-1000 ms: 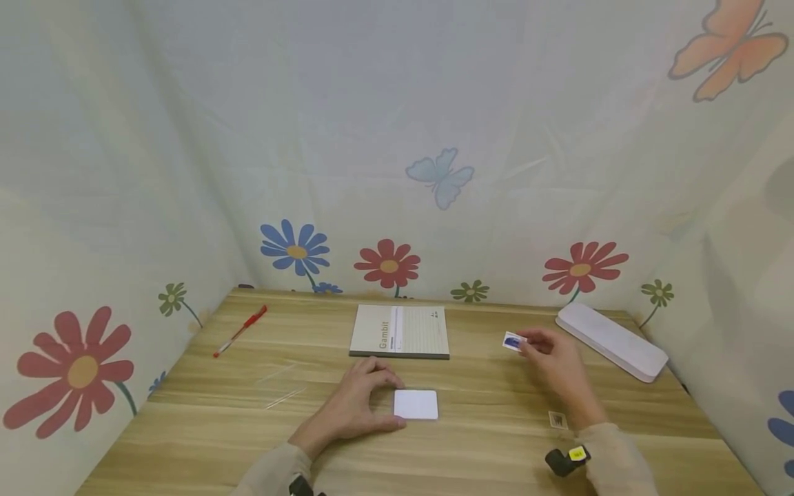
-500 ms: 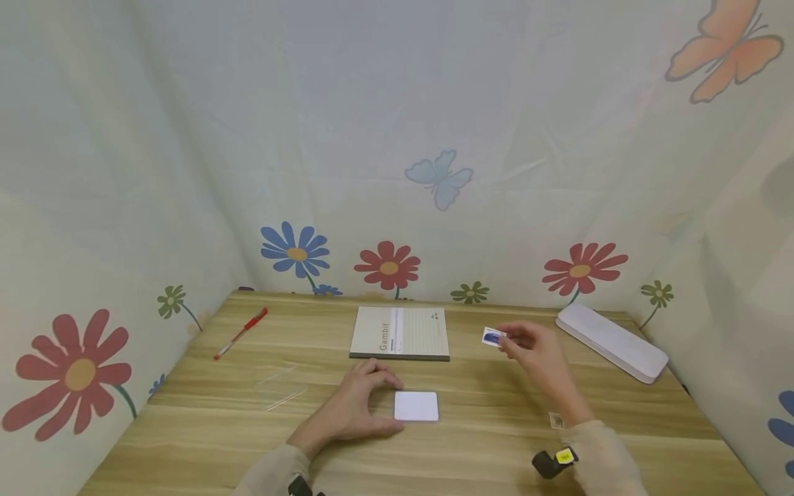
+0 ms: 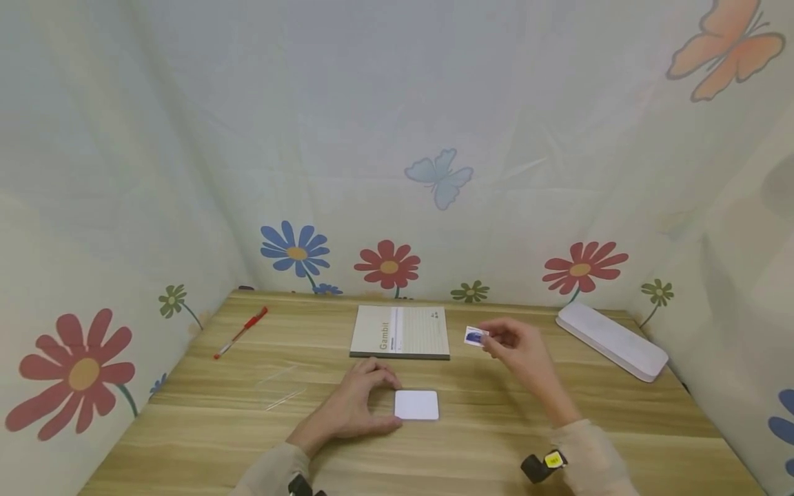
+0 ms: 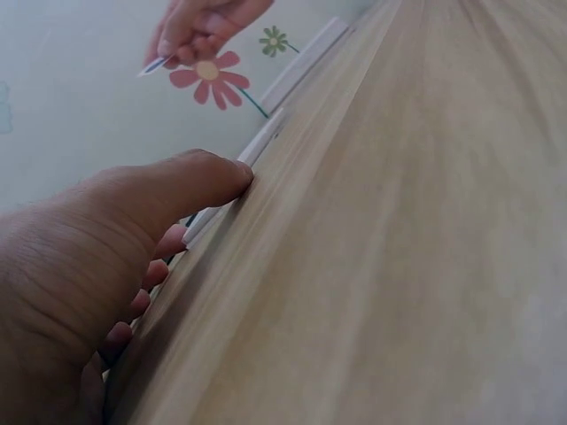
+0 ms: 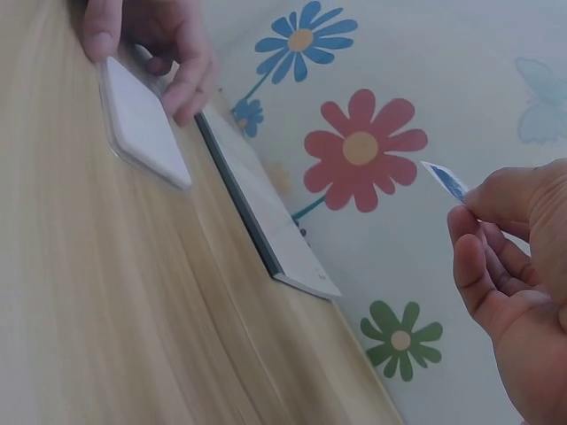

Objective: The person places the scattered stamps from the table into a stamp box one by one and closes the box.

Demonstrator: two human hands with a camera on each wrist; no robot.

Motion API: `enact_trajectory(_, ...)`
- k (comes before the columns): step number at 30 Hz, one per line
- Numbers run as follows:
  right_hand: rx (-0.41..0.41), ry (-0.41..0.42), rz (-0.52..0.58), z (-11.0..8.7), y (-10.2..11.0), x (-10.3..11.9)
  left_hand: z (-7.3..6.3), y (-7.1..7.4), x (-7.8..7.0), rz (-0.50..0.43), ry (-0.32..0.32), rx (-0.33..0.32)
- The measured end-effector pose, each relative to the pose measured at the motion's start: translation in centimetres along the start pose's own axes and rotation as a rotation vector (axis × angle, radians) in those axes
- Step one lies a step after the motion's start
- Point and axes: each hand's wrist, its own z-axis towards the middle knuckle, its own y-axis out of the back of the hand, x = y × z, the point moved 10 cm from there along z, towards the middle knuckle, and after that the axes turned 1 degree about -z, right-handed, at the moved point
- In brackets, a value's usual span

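Note:
My right hand [image 3: 517, 348] pinches a small postage stamp [image 3: 475, 336] between thumb and fingers, held above the table to the right of the notebook. White-bordered with a blue picture, the stamp [image 5: 446, 181] also shows in the right wrist view. My left hand [image 3: 356, 403] rests on the table with thumb and forefinger at the left corners of a flat white rounded rectangle [image 3: 417, 405]. Seen in the right wrist view, this white piece [image 5: 146, 128] has some thickness, like a stack of cards or a slim case; its exact kind is unclear.
A notebook [image 3: 400, 332] lies at the back middle. To the left are a red pen [image 3: 240, 333] and a faint, clear plastic piece [image 3: 285, 399]. A white long case [image 3: 611, 342] stands at the back right. A flower-printed curtain [image 3: 496, 207] encloses the wooden table.
My right hand has moved left with the stamp, nearer the notebook. A second small stamp on the table is now hidden behind the right wrist. The left hand has stayed put.

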Motion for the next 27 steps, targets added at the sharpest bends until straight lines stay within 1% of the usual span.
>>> enact_trajectory(7, 0.052, 0.007, 0.051, 0.2, -1.9, 0.4, 0.0, 0.0, 0.1, 0.002, -0.001, -0.004)
enact_trajectory(10, 0.081, -0.011, 0.062, 0.1, -3.0, 0.4, 0.0, 0.0, 0.1, 0.008, -0.003, -0.009)
enact_trajectory(15, 0.129, -0.037, 0.058, -0.1, -5.0, 0.3, 0.0, 0.0, 0.2, 0.012, -0.001, -0.017)
enact_trajectory(19, 0.165, -0.003, 0.073, -0.4, -6.8, 0.6, 0.0, 0.0, 0.2, 0.020, -0.003, -0.024)
enact_trajectory(22, 0.207, 0.006, 0.089, -0.8, -8.3, 0.7, -0.1, 0.0, 0.2, 0.021, -0.001, -0.021)
enact_trajectory(27, 0.255, -0.015, 0.073, -1.6, -10.4, 0.3, -0.1, 0.1, 0.1, 0.014, 0.001, -0.017)
